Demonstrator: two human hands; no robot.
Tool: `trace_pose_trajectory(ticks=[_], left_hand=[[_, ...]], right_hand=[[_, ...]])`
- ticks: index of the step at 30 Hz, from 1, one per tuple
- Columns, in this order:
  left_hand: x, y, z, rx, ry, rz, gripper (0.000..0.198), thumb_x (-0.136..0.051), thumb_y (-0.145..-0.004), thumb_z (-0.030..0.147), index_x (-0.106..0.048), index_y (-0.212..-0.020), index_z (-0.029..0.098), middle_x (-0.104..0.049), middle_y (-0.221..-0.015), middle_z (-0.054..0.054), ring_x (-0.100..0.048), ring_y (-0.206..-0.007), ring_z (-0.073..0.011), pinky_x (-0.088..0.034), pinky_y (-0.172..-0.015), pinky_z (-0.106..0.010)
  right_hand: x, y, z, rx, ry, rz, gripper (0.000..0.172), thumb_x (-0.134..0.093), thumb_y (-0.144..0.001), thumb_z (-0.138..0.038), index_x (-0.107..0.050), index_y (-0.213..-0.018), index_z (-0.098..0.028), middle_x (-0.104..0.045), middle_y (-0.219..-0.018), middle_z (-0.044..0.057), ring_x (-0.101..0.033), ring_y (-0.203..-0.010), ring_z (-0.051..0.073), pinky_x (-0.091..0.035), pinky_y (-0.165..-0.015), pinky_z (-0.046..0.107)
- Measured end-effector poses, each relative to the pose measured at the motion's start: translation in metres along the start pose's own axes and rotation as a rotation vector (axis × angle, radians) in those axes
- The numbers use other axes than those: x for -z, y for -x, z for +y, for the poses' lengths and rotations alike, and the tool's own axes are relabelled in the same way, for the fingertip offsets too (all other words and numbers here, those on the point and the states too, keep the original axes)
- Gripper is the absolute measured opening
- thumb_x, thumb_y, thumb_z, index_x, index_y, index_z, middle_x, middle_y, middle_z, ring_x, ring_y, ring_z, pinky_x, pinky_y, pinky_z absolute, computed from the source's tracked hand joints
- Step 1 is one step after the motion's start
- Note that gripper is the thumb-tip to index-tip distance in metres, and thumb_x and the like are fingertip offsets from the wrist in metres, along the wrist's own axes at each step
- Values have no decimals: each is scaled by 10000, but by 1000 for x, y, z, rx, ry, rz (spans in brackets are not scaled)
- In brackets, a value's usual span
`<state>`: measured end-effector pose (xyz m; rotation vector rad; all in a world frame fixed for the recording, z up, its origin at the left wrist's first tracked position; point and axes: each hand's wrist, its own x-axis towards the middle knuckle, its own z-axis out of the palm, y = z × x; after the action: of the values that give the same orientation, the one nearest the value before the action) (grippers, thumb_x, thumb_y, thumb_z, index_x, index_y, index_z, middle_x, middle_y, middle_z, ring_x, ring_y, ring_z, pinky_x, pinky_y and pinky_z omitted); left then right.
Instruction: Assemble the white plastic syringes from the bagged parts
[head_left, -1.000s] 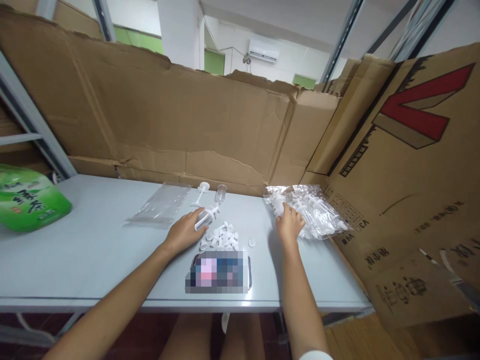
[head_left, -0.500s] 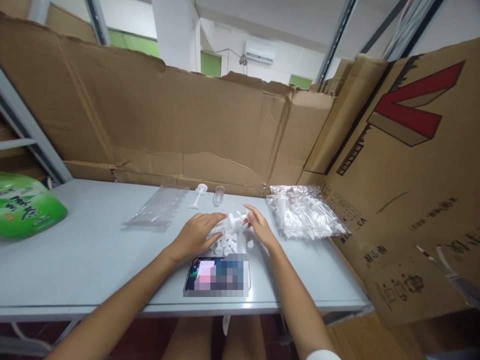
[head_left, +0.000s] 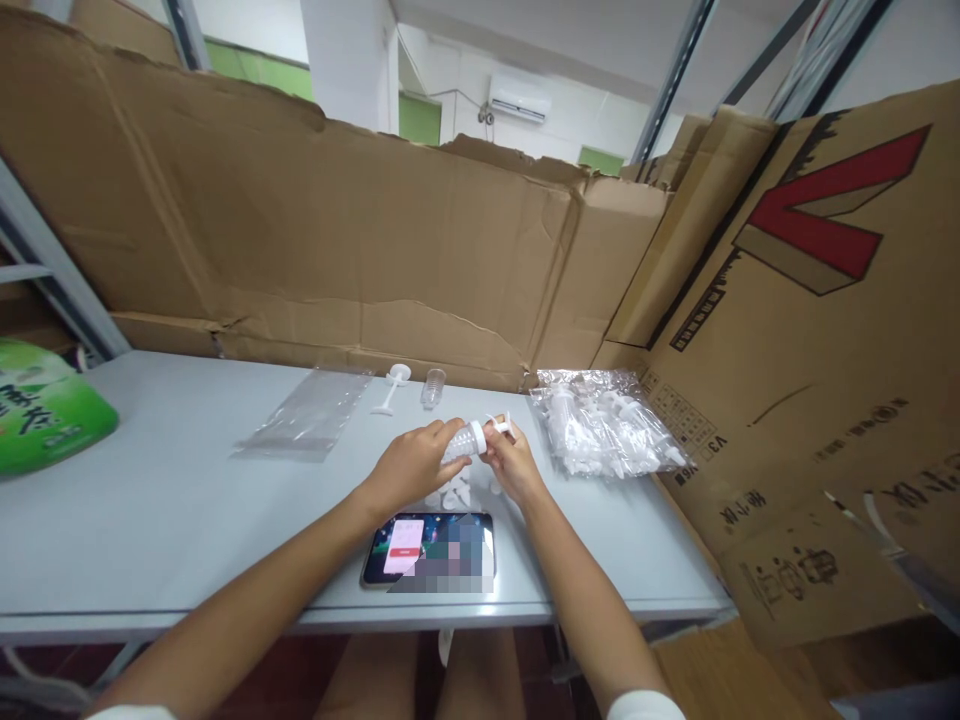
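Observation:
My left hand (head_left: 411, 462) is wrapped round a clear plastic barrel (head_left: 463, 443) with a white collar at its right end. Close to that collar, my right hand (head_left: 513, 464) pinches a white plastic piece (head_left: 501, 424) with thin arms sticking out; its exact kind is unclear. The barrel and this piece look apart. Beneath the hands lies a pile of small white plastic parts (head_left: 452, 493), partly hidden by my left hand. Farther back on the table are a white plunger (head_left: 391, 389) with a round disc end and a clear ribbed cylinder (head_left: 433, 388).
A phone (head_left: 427, 552) lies near the front edge of the table (head_left: 187, 520). To the right sits a clear bag of white plastic parts (head_left: 606, 428); a flat clear bag (head_left: 304, 415) lies left. A green container (head_left: 52, 410) stands far left. Cardboard walls (head_left: 420, 240) enclose the back and right.
The white piece has come away from the barrel's end and is now in my right hand, whose fingers have closed. The barrel's collared end is tilted more upward.

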<state>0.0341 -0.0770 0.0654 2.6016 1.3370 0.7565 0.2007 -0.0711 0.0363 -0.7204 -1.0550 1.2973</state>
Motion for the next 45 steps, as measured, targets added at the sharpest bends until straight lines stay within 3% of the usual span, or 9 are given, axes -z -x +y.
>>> trace_pose_trajectory(ticks=[5, 8, 15, 20, 27, 32, 37, 42, 45], left_hand=[[10, -3, 1, 1, 258, -92, 314, -548, -723, 426, -570, -970, 233, -620, -761, -6, -569, -650, -172, -388, -581, -238], [11, -5, -1, 22, 338, -108, 327, -569, -698, 422, -583, -962, 230, -617, -732, 3, -560, -637, -166, -386, -580, -236], [0, -22, -12, 176, 881, -9, 494, -572, -702, 499, -535, -1063, 164, -620, -890, -49, -589, -790, -200, -441, -683, -289], [-6, -30, -8, 222, 1244, 30, 537, -434, -794, 546, -468, -1175, 169, -555, -1148, -108, -498, -1087, -243, -402, -868, -329], [-19, -25, -5, 174, 1218, -61, 584, -499, -763, 533, -428, -1235, 196, -551, -1164, -83, -515, -1056, -240, -414, -857, -326], [-6, -23, -15, 125, 1390, 86, 658, -533, -758, 467, -332, -1309, 171, -493, -1251, -132, -480, -1117, -258, -399, -891, -352], [15, -20, -31, 61, 1304, 193, 792, -588, -726, 416, -181, -1377, 220, -437, -1315, -133, -460, -1155, -260, -368, -938, -392], [28, -15, -47, 79, 915, 263, 411, -546, -763, 437, -586, -1065, 161, -593, -1127, -102, -511, -1067, -244, -370, -925, -345], [34, -15, -54, 149, 791, 371, 369, -548, -756, 451, -628, -953, 149, -639, -999, -83, -555, -961, -219, -402, -861, -319]], right_hand=[[1, 2, -4, 25, 25, -16, 242, -661, -679, -361, -483, -679, -197, -376, -474, -77, -287, -430, 58, -214, -438, 213], [2, 1, -3, 13, 40, -12, 267, -665, -668, -394, -484, -685, -198, -381, -467, -76, -280, -416, 59, -200, -424, 216], [8, -2, -11, 14, -13, -28, 487, -594, -678, -532, -530, -1022, -192, -524, -647, -19, -465, -503, 86, -360, -484, 232], [1, 2, -1, -37, 82, -174, 455, -663, -655, -446, -541, -1033, -224, -561, -943, 43, -565, -733, 131, -463, -647, 272], [-9, 8, 8, -81, 193, -231, 467, -656, -667, -433, -531, -1074, -241, -579, -975, 32, -565, -762, 143, -468, -648, 265], [-8, 10, 3, -134, 208, -274, 405, -654, -682, -392, -572, -1035, -210, -604, -940, 26, -557, -772, 138, -439, -668, 252], [-8, 10, 1, -154, 223, -255, 383, -675, -662, -339, -590, -1010, -204, -592, -841, -3, -519, -694, 107, -404, -619, 220], [-6, 8, -7, -126, 328, -210, 373, -666, -657, -331, -603, -999, -197, -583, -819, -5, -490, -672, 102, -380, -591, 212], [-1, 7, -12, -96, 403, -197, 364, -654, -666, -318, -604, -1005, -198, -584, -861, 4, -496, -708, 115, -380, -608, 219]])
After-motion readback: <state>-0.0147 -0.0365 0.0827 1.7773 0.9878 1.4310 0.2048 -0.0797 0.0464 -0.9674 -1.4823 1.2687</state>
